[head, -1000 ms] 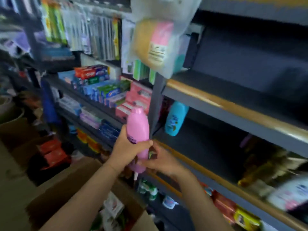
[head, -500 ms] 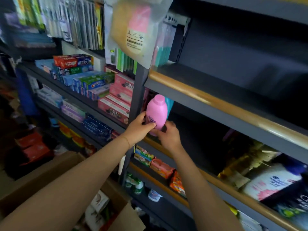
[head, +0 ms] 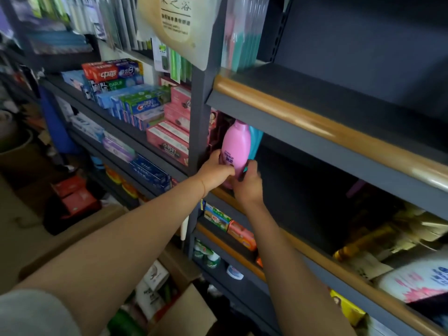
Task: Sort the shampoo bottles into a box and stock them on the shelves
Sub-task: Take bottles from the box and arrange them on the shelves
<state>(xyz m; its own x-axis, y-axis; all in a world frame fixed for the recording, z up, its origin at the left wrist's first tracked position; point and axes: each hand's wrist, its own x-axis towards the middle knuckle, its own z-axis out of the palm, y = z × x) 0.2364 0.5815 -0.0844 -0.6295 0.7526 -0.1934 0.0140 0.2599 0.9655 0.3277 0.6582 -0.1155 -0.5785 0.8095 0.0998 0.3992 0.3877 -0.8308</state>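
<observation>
Both hands [head: 218, 172] [head: 248, 181] gripping pink bottle [head: 235, 146] upright at far-left shelf [head: 322, 132] end; risk of tipping blue bottle [head: 255, 141] behind.

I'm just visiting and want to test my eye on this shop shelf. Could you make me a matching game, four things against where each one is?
Things:
1. pink bottle
2. blue bottle
3. toothpaste boxes
4. cardboard box

Places:
A. low down, below the arms, open with packs inside
B. on the shelf left of the grey post
C. held in both hands at the shelf's front edge
D. right behind the pink one, mostly hidden

Pairs: 1-C, 2-D, 3-B, 4-A. The left hand and right hand both grip the pink bottle.
</observation>
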